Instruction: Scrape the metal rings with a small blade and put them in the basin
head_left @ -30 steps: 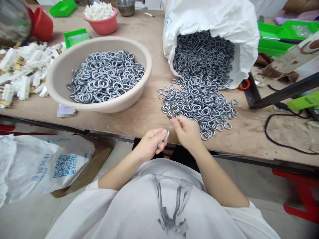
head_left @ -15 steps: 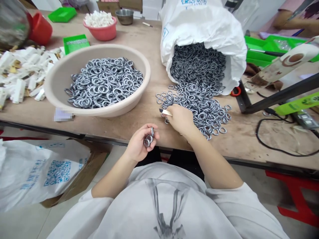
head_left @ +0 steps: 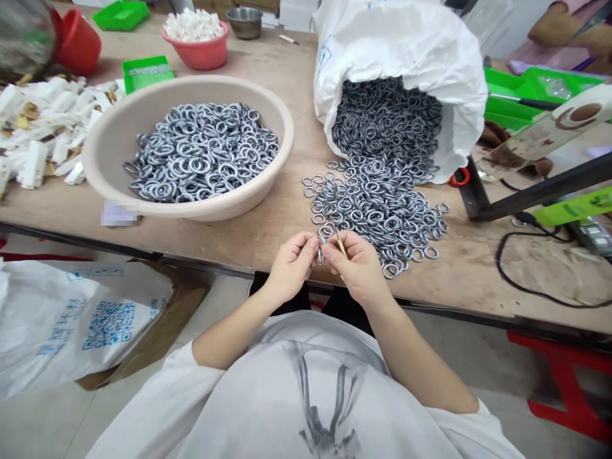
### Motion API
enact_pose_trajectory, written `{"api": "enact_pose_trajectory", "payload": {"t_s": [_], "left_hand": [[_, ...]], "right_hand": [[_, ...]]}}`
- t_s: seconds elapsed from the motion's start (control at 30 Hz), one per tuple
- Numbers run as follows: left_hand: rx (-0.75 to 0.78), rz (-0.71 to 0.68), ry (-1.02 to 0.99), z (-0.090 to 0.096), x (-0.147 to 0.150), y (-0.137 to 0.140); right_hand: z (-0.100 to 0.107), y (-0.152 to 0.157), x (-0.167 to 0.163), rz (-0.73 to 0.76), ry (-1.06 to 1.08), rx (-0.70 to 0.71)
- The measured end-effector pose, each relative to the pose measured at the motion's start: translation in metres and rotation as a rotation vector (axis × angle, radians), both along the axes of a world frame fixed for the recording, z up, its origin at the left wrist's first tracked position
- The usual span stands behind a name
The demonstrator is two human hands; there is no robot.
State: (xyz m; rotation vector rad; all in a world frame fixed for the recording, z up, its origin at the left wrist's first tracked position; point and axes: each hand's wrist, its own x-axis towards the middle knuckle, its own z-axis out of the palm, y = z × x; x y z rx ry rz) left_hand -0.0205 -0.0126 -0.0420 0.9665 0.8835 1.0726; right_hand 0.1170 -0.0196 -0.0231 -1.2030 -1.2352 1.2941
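L hand [head_left: 292, 266] fingers pinch a ring [head_left: 320, 251], R hand [head_left: 362, 265] fingers grip a thin tool [head_left: 341, 245], so 1 slip cd prob send the ring off the desk [head_left: 229, 245] tbh.

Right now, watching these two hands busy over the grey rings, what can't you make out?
All in the head view:
Left hand: its palm, hidden by its curled fingers.
Thin pale tool: its full shape, partly hidden by the right hand.
White bag: its depths, hidden by the rings at its mouth.
Basin: its bottom, covered by a ring pile.
Co-worker's arm: the rest of that person, cut off by the picture's edges.
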Motion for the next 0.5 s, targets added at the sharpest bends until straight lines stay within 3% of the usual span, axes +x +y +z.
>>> {"api": "enact_pose_trajectory", "payload": {"t_s": [0.2,0.33,0.5], "left_hand": [[-0.054,-0.108,-0.011,0.007,-0.003,-0.001],[-0.113,-0.070,-0.078,0.009,-0.002,-0.001],[-0.165,-0.011,-0.121,0.010,-0.003,-0.002]], "right_hand": [[0.002,0.004,0.009,0.007,-0.176,0.201],[0.006,0.000,0.012,-0.033,-0.422,0.292],[0.007,-0.013,0.011,0.080,-0.735,0.481]]}}
